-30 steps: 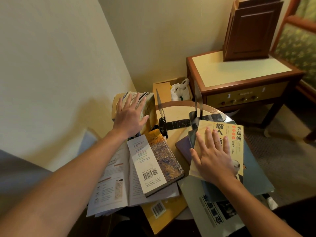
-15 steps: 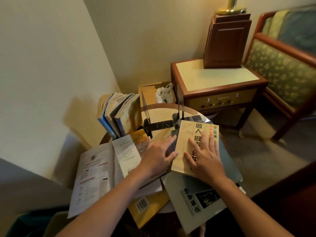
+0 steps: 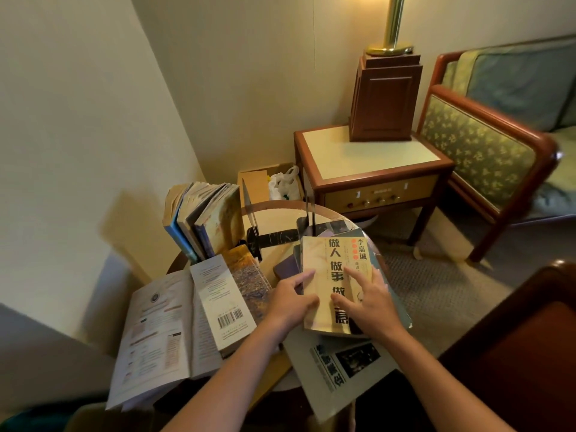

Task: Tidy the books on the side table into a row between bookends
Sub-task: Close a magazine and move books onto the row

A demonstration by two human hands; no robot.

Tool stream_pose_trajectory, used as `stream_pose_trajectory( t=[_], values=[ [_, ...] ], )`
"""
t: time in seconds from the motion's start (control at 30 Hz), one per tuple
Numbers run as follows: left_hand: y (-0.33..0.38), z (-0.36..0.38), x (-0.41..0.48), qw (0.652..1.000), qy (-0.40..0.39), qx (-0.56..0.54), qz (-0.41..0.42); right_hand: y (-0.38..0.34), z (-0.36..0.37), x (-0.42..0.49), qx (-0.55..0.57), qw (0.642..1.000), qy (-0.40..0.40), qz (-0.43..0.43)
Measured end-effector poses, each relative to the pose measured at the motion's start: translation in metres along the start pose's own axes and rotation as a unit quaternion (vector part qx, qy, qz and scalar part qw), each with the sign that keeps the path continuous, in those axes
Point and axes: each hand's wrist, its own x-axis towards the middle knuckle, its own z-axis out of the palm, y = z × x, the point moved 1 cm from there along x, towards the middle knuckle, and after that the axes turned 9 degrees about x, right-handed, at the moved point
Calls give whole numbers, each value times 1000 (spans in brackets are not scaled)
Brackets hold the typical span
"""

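Observation:
A yellow book with large black characters [image 3: 324, 269] tops a loose pile on the round side table [image 3: 280, 208]. My left hand [image 3: 291, 300] grips its left edge, thumb on the cover. My right hand [image 3: 369, 302] rests on the cover with fingers spread. Several books stand leaning [image 3: 202, 219] at the table's far left, next to one black bookend [image 3: 252, 218]. The second bookend [image 3: 309, 213] stands just behind the pile. Flat on the left lie a book showing its barcode [image 3: 224, 294] and an open booklet [image 3: 162, 332]. A grey magazine [image 3: 339, 372] hangs over the near edge.
A wooden nightstand [image 3: 367, 165] with a lamp base [image 3: 385, 98] stands behind the table. A cardboard box holding a plastic bag [image 3: 271, 182] sits on the floor between them. An upholstered armchair [image 3: 486, 151] is at the right. The wall runs close along the left.
My left hand left the standing books, crossed to the right and took the yellow book's left edge. My right hand slid lower on the cover. The camera tilted up and drew back.

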Motion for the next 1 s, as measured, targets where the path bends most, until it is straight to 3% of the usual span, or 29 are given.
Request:
stream_pose_trajectory(
  t=[0.1,0.3,0.43,0.63,0.77,0.87,1.0],
  values=[
    [4,-5,-6,1000,5,1,16,-5,-3,-5,33,999,-11,7],
    [4,-4,-23,997,-62,-48,21,-20,-4,-17,67,997,-40,-3],
    [-2,-1,-33,998,-40,-38,38,-30,-8,-22,82,994,-65,-1],
    [-4,-21,-51,964,-59,-260,0,-45,-13,-26,163,981,-100,9],
    [-2,-48,-65,946,-73,-317,10,-65,-13,-28,321,930,-161,81],
    [1,-67,-81,955,-81,-283,37,-78,-12,-26,411,885,-186,111],
    [0,-96,-92,976,-63,-194,78,-98,-16,-28,466,851,-227,79]
  ],
)
